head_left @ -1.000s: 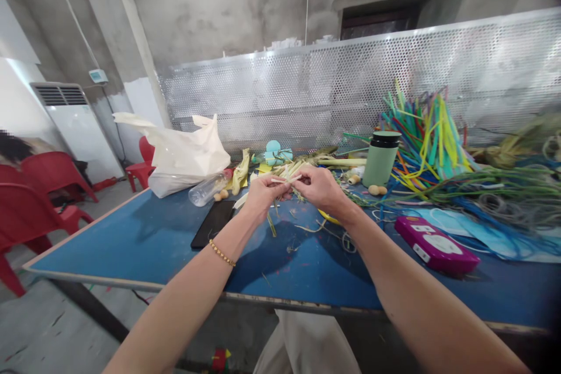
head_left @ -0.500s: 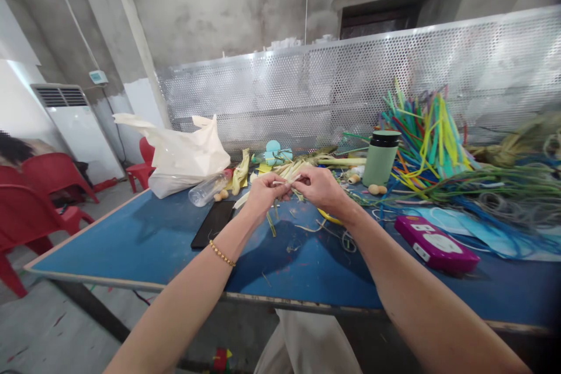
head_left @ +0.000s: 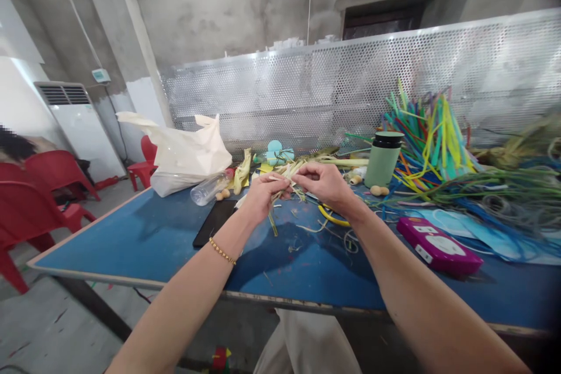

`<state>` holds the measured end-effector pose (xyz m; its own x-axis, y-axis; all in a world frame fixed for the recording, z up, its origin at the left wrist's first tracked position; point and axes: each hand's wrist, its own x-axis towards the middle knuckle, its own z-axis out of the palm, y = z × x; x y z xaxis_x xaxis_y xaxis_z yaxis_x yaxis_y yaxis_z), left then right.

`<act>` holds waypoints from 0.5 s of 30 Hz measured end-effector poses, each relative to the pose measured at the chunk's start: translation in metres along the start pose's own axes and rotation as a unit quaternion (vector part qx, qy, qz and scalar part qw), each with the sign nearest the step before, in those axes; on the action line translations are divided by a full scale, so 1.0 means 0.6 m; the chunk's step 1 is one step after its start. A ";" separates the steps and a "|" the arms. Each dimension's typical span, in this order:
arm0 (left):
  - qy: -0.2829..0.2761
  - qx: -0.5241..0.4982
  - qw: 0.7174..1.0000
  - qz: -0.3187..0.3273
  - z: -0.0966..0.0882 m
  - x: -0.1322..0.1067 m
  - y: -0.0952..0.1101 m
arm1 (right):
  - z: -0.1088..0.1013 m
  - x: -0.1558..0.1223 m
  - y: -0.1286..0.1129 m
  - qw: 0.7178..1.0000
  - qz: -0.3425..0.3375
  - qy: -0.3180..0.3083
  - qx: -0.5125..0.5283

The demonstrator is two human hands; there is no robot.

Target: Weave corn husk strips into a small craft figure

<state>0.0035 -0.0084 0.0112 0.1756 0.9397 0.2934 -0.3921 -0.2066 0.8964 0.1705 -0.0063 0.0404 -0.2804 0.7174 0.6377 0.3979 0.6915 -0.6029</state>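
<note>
My left hand, with a gold beaded bracelet above its wrist, is closed in a pinch on pale plant strips. One greenish-yellow strip end hangs below its fingers. Just to the right, my right hand has thumb and forefinger pressed together at the same strips, its other fingers curled. The two hands nearly meet over the middle of the table. Right behind them lies a heap of pale, leafy plant strips. My fingers hide most of the piece between them.
On the blue table are a white plastic bag, a clear bottle, a black phone-like slab, a green tumbler, a purple box and colourful strips. Behind stands a perforated metal panel; red chairs stand left.
My right hand's fingers have parted a little from the left hand's, moving slightly right. My left hand stays almost in place. The whole view has shifted slightly.
</note>
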 end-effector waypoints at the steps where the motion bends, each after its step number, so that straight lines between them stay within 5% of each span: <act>1: 0.000 0.002 1.000 0.003 0.000 0.000 0.000 | 0.002 0.000 0.000 1.000 -0.009 0.002 -0.007; 9: -0.006 0.036 0.999 0.008 0.009 -0.006 0.007 | 0.010 -0.005 -0.004 0.993 -0.054 0.058 -0.091; 15: -0.012 0.040 0.999 0.023 0.001 -0.002 0.008 | 0.014 -0.004 -0.005 0.999 0.026 0.005 0.042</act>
<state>0.0021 -0.0109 0.0152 0.1811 0.9220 0.3422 -0.3273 -0.2716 0.9050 0.1627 -0.0093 0.0365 -0.2523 0.7519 0.6092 0.3373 0.6584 -0.6729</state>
